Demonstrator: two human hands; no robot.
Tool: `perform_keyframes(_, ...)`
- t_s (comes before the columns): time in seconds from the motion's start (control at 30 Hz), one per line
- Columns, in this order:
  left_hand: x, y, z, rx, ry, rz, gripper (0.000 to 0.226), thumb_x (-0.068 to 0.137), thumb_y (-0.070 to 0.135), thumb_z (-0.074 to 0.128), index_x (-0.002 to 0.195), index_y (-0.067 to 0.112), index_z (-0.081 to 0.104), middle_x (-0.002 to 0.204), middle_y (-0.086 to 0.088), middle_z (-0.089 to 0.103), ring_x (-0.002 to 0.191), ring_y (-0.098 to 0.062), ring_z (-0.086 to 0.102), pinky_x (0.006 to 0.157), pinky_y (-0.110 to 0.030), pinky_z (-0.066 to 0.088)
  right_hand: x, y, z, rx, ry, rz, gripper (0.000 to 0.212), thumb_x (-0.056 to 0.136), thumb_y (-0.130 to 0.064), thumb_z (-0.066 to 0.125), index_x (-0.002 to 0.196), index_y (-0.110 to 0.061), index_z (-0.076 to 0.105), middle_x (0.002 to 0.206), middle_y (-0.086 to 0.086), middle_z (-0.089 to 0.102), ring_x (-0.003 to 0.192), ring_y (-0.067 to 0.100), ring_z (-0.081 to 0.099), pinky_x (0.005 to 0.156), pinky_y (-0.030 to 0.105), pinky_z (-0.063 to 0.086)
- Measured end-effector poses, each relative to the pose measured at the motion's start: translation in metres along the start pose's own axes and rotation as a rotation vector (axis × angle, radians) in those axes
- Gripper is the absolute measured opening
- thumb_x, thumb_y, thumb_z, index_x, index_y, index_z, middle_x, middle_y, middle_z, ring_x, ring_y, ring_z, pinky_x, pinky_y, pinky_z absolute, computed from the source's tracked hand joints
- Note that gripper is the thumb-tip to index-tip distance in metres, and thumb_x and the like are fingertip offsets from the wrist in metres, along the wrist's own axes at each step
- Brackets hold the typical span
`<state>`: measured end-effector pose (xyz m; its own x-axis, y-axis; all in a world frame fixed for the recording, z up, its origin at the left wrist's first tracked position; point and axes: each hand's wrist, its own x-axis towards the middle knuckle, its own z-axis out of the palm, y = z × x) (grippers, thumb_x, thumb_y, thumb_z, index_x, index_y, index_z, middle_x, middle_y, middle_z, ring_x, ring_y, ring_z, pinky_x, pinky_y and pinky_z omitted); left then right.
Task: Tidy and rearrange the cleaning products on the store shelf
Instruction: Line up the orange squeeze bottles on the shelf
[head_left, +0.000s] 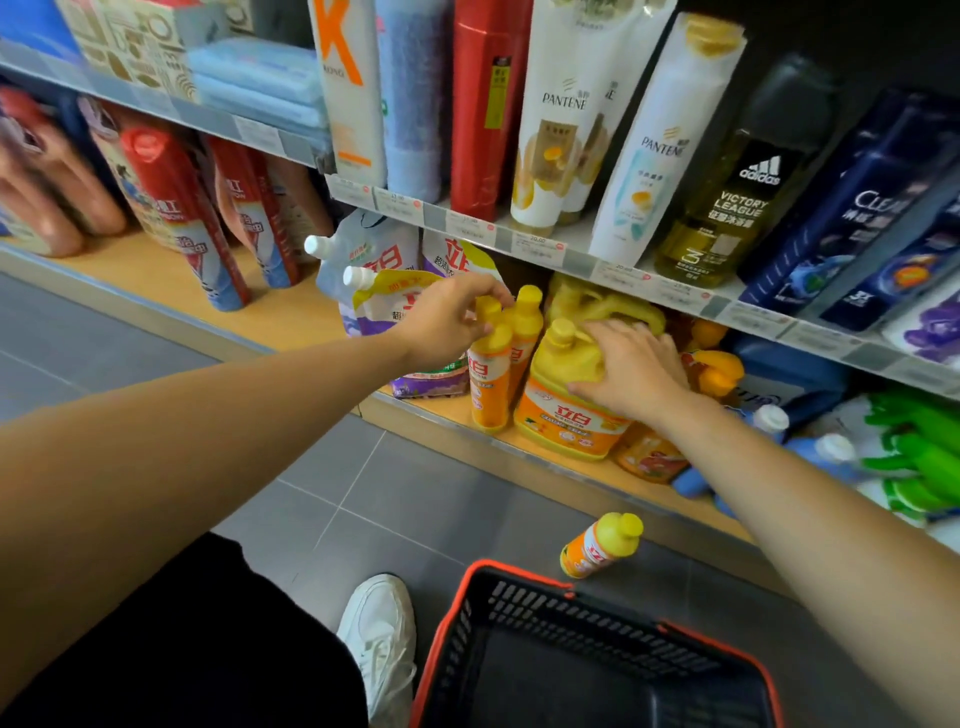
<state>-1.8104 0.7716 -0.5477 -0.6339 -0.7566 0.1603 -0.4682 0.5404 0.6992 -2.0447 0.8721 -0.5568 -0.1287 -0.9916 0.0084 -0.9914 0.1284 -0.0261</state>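
Nearest, at five o'clock in the view, a black basket (524, 597) with a red rim sits on the grey floor tiles, with a white shoe (379, 639) just beside it at nine o'clock. Just beyond the basket's far rim, at twelve o'clock from it, a small bottle (597, 548) lies tilted on the floor. It has an orange body, a yellow cap and a white and red label.

Both bare arms reach up to the bottom shelf (291, 317), a pale wooden board. The left hand (447, 322) is near the middle of the view, and its fingers curl closely round the yellow cap of a slim bottle (488, 384). This bottle stands upright at the shelf's front edge and is orange, with red characters on its label. A second slim bottle (525, 322) of the same kind stands touching it at one o'clock.

At three o'clock from these, the right hand (631, 371) lies over the top of a big yellow jug (561, 415), fingers bent over its handle and thumb on its front. The jug has a yellow cap and a wide orange label.

Purple and white spout pouches (384, 296) stand at ten o'clock from the left hand. Farther up, at one o'clock, the next shelf carries white Pantene bottles (566, 119).
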Motion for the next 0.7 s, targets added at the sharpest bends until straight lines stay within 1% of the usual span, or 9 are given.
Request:
perform_keyframes(0.03, 0.0, 0.001, 0.005, 0.014, -0.006, 0.003, 0.032, 0.093, 0.003, 0.067, 0.118, 0.023, 0.065, 0.125, 0.003, 0.06, 0.113, -0.017, 0.057, 0.094, -0.037, 0.056, -0.003, 0.005, 0.003, 0.008, -0.031, 0.02, 0.086, 0.076, -0.061, 0.074, 0.148, -0.03, 0.038, 0.148, 0.001, 0.047, 0.132, 0.029, 0.045, 0.102, 0.046, 0.04)
perform_keyframes(0.1, -0.001, 0.0, 0.014, 0.044, -0.015, 0.011, 0.033, 0.093, 0.001, 0.066, 0.118, 0.022, 0.064, 0.123, 0.002, 0.06, 0.112, -0.017, 0.057, 0.093, -0.038, 0.055, -0.006, 0.01, 0.008, 0.029, -0.029, 0.018, 0.087, 0.076, -0.059, 0.075, 0.148, -0.029, 0.037, 0.143, 0.002, 0.049, 0.129, 0.03, 0.046, 0.099, 0.047, 0.045)
perform_keyframes(0.2, -0.002, -0.001, 0.022, 0.066, 0.023, 0.011, 0.034, 0.093, 0.001, 0.065, 0.121, 0.021, 0.064, 0.124, 0.0, 0.062, 0.114, -0.019, 0.058, 0.096, -0.04, 0.053, -0.006, 0.01, 0.01, 0.043, 0.002, -0.001, 0.083, 0.075, -0.058, 0.076, 0.145, -0.03, 0.04, 0.137, 0.001, 0.051, 0.128, 0.028, 0.045, 0.097, 0.046, 0.046)
perform_keyframes(0.3, -0.002, 0.001, 0.032, 0.026, 0.066, -0.015, 0.038, 0.094, 0.005, 0.066, 0.129, 0.019, 0.061, 0.125, -0.005, 0.064, 0.114, -0.021, 0.061, 0.098, -0.043, 0.054, -0.008, 0.012, 0.011, 0.058, 0.019, -0.021, 0.082, 0.074, -0.058, 0.077, 0.142, -0.029, 0.042, 0.132, 0.0, 0.053, 0.126, 0.027, 0.047, 0.094, 0.045, 0.047)
perform_keyframes(0.4, -0.004, 0.004, 0.05, -0.128, 0.148, -0.118, 0.046, 0.093, 0.012, 0.069, 0.137, 0.019, 0.056, 0.123, -0.001, 0.066, 0.113, -0.019, 0.063, 0.1, -0.045, 0.054, -0.009, 0.014, 0.012, 0.064, 0.033, -0.026, 0.081, 0.073, -0.057, 0.077, 0.141, -0.029, 0.042, 0.13, 0.0, 0.054, 0.124, 0.027, 0.048, 0.092, 0.046, 0.047)
perform_keyframes(0.5, -0.014, 0.0, 0.069, -0.284, 0.232, -0.196, 0.058, 0.089, 0.019, 0.074, 0.142, 0.028, 0.052, 0.135, 0.006, 0.061, 0.124, -0.014, 0.058, 0.101, -0.042, 0.055, -0.009, 0.012, 0.012, 0.053, 0.04, -0.026, 0.08, 0.073, -0.057, 0.078, 0.139, -0.029, 0.043, 0.129, 0.001, 0.053, 0.123, 0.027, 0.048, 0.091, 0.046, 0.047)
perform_keyframes(0.57, -0.024, -0.008, 0.084, -0.328, 0.266, -0.239, 0.068, 0.081, 0.025, 0.08, 0.141, 0.028, 0.05, 0.135, 0.007, 0.058, 0.126, -0.014, 0.056, 0.1, -0.043, 0.055, -0.009, 0.012, 0.013, 0.045, 0.04, -0.021, 0.08, 0.073, -0.057, 0.078, 0.139, -0.029, 0.043, 0.129, 0.0, 0.053, 0.124, 0.027, 0.047, 0.091, 0.047, 0.047)
perform_keyframes(0.63, -0.033, -0.02, 0.098, -0.31, 0.258, -0.303, 0.071, 0.076, 0.028, 0.085, 0.137, 0.024, 0.05, 0.126, 0.01, 0.059, 0.119, -0.012, 0.059, 0.1, -0.047, 0.055, -0.009, 0.011, 0.013, 0.042, 0.042, -0.019, 0.08, 0.074, -0.056, 0.078, 0.14, -0.029, 0.042, 0.13, 0.001, 0.053, 0.124, 0.027, 0.047, 0.092, 0.047, 0.047)
perform_keyframes(0.7, -0.036, -0.032, 0.111, -0.342, 0.208, -0.37, 0.076, 0.075, 0.023, 0.087, 0.14, 0.022, 0.048, 0.128, 0.009, 0.062, 0.118, -0.013, 0.062, 0.102, -0.048, 0.054, -0.008, 0.012, 0.014, 0.047, 0.043, -0.024, 0.08, 0.074, -0.055, 0.078, 0.141, -0.028, 0.042, 0.131, 0.001, 0.052, 0.124, 0.027, 0.047, 0.092, 0.048, 0.046)
